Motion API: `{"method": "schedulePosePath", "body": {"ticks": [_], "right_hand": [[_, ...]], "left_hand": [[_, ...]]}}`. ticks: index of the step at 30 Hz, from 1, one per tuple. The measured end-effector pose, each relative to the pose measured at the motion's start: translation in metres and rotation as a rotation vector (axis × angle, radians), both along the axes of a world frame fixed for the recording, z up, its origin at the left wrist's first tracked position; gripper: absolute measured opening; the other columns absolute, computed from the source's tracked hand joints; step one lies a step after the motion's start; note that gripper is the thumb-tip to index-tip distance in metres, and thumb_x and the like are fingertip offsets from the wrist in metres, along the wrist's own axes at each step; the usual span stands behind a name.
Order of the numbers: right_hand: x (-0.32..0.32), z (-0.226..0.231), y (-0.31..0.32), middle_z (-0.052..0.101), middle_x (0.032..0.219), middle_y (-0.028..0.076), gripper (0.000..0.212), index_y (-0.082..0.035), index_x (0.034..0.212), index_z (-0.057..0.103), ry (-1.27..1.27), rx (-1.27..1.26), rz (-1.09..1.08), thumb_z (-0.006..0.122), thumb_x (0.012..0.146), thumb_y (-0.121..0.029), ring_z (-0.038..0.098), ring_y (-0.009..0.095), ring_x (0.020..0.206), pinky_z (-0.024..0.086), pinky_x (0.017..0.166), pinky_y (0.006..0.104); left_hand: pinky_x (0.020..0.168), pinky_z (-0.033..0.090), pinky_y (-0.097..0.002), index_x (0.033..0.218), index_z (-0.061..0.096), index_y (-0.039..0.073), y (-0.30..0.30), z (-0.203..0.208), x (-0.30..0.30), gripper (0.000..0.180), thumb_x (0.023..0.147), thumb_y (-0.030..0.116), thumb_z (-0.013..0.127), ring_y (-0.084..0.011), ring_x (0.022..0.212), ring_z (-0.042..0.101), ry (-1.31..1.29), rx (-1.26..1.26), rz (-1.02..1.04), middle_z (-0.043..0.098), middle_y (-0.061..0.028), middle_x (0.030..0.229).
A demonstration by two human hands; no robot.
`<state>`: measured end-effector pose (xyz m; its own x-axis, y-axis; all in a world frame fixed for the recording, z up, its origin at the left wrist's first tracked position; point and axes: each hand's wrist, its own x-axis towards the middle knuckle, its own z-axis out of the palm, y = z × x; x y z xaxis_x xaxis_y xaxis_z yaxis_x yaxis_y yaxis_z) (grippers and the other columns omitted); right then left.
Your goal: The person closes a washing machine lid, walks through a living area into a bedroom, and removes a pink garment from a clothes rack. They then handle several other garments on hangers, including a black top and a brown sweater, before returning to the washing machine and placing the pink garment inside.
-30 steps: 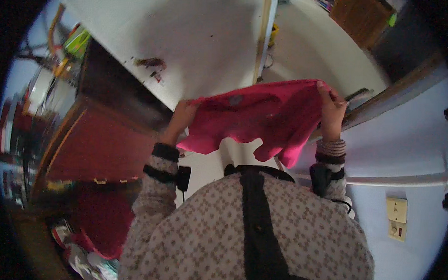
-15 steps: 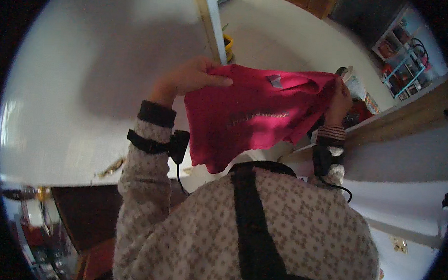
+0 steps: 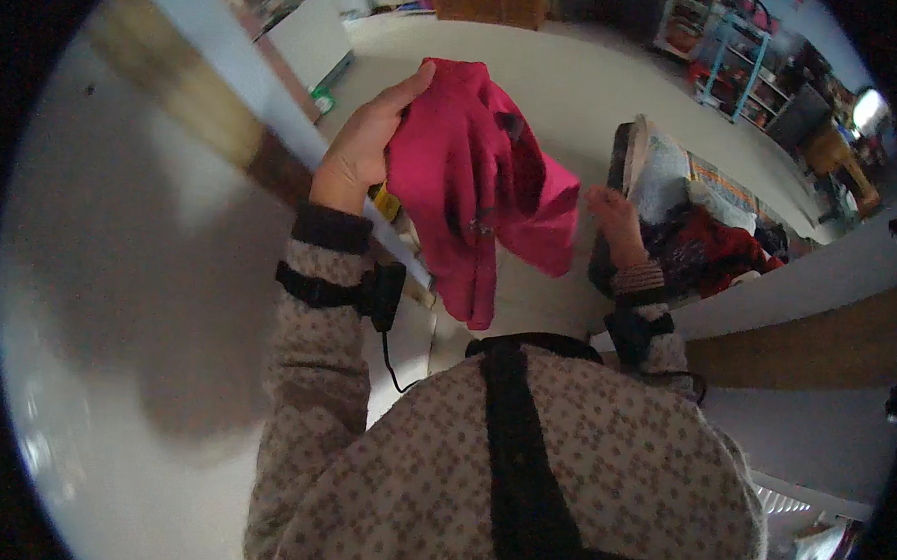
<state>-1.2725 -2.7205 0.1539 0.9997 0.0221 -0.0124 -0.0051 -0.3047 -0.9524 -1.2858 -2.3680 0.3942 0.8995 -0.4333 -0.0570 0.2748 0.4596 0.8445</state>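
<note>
A bright pink shirt (image 3: 448, 170) hangs in loose folds from my left hand (image 3: 364, 141). That hand grips its upper left edge, the thumb showing along the cloth and the other fingers hidden behind it. The shirt's lower end droops towards my chest, and its right side sticks out towards my right hand (image 3: 616, 225). A small gap separates my right hand from the cloth; its fingers are loosely bent with nothing visible in them.
Beyond my right hand lies a heap of folded clothes and fabrics (image 3: 711, 226), some grey and dark red. A wooden-edged doorway post (image 3: 263, 162) slants along the left, beside a pale wall. Farther off stand a light blue rack (image 3: 733, 67) and a brown wooden cabinet (image 3: 491, 2).
My right hand has let go of the shirt, which was stretched between both hands and now hangs folded from the left. The view has turned, showing more floor and the clothes heap.
</note>
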Motion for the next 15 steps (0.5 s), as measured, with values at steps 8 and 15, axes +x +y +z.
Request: {"method": "schedulePosePath", "body": {"ticks": [8,15], "right_hand": [[-0.017,0.040,-0.019,0.067,0.105,0.002,0.038,-0.005,0.119,0.061,0.275,0.385,-0.017,0.062,0.093,-0.033,0.063,0.012,0.098,0.046,0.077,0.0242],[0.069,0.036,-0.063,0.067,0.102,-0.001,0.032,-0.009,0.119,0.062,0.361,0.321,-0.238,0.061,0.093,-0.029,0.061,0.009,0.089,0.045,0.075,0.0243]], "left_hand": [[0.088,0.053,-0.0334,0.117,0.062,0.005,-0.004,0.013,0.119,0.038,0.095,0.037,0.060,-0.0187,0.097,0.066,-0.137,-0.010,0.081,0.068,-0.0079,0.111],[0.088,0.053,-0.0339,0.115,0.063,0.005,0.028,0.012,0.245,0.034,0.093,0.031,0.063,-0.0194,0.097,0.066,-0.197,0.023,0.240,0.068,-0.0077,0.109]]}}
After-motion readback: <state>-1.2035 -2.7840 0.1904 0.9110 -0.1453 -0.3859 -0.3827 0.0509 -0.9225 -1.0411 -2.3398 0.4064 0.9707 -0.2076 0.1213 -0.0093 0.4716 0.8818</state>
